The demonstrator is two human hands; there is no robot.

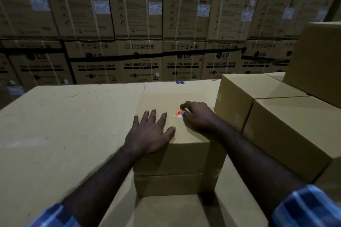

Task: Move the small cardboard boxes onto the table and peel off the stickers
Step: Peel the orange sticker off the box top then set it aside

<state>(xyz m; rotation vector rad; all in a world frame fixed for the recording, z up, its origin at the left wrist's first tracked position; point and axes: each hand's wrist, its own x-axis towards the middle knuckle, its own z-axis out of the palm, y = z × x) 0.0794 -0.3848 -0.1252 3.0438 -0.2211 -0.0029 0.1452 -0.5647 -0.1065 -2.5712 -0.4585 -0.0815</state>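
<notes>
The left hand (149, 135) is lying flat, fingers spread, on top of the small cardboard box (173, 156), which is sitting on the cardboard-covered table (60, 125). The right hand (198, 116) is pinching an orange-and-white sticker (178, 113) (seemingly partly lifted, though it is blurred) on the box top, beside more stacked boxes (276, 116)

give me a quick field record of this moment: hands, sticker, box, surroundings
left hand: flat, fingers spread, pressing on the box top
right hand: pinching the sticker
sticker: orange and white, on the box top, one end lifted
small cardboard box: stands on a large flat cardboard surface
other boxes: plain cartons stacked at right
background: wall of washing machine cartons
</notes>
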